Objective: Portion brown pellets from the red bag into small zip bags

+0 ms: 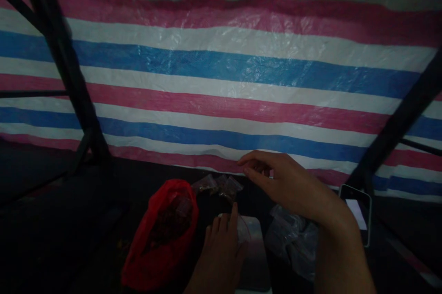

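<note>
**While the left hand (221,243) reaches across a silver plate (257,252), the right hand (276,174) hangs near small filled bags (229,188)**

Just to the left of the left hand, a bright red bag (174,252) gapes open, its mouth showing a heap of dark brown bits (169,225). Under and to the right of that hand is the plate, flat, smooth and dully shiny. The forefinger points forward and the other fingers lie close together; a clear bag with a thin red line (244,229) shows beside it, but whether the hand grips it I cannot tell. Ahead of the forefinger, the small filled bags lie in a loose cluster, see-through, with brown stuff inside. To their right the right hand is half curled, a gap between thumb and forefinger.

Beyond both hands hangs a shiny sheet (214,63) striped blue, white and pink, with a dark post (67,61) left of the hands and another post (397,121) to their right. Below the right hand, crumpled clear bags (297,243) are partly hidden by its forearm, which also overlaps the edge of a phone (359,202) to its right. Dim light blurs fine detail.
</note>
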Demonstrator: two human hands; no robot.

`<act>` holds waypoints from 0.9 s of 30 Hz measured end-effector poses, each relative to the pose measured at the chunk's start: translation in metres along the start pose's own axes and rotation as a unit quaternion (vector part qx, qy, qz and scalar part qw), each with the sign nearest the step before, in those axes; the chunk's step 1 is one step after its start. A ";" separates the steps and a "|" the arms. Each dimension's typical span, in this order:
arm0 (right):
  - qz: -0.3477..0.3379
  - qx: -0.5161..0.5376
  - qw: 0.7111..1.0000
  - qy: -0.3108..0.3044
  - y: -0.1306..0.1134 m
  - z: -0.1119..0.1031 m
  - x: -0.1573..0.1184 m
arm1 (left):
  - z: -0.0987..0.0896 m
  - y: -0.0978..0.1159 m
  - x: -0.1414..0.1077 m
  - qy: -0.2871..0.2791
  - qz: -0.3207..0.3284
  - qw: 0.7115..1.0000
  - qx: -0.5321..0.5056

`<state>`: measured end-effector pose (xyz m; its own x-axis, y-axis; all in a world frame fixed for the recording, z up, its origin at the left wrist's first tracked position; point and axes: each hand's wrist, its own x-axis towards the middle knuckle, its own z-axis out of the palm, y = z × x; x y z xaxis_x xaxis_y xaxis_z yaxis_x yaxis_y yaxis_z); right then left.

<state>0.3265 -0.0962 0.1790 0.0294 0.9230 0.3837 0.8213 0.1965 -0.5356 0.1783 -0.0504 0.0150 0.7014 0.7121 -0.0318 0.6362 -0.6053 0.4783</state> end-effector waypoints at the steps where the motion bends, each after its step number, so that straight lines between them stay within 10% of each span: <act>1: -0.002 0.000 1.000 0.005 0.001 -0.001 0.000 | 0.002 -0.004 0.000 0.005 0.009 1.000 -0.004; 6: -0.023 0.008 0.998 0.066 0.007 -0.007 0.002 | 0.001 -0.053 -0.015 0.178 0.039 0.979 -0.094; 14: -0.085 -0.002 0.977 0.195 -0.007 -0.005 0.003 | -0.055 -0.114 -0.026 0.382 0.054 0.909 -0.155; 27: -0.092 -0.081 0.971 0.203 -0.023 0.016 0.007 | -0.031 -0.075 0.011 0.427 -0.011 0.842 -0.330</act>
<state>0.2982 -0.0891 0.1819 0.0696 0.6642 0.7443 0.9122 0.2597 -0.3170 0.1282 0.0135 0.0061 0.0261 0.8871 0.4608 0.1315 -0.4600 0.8781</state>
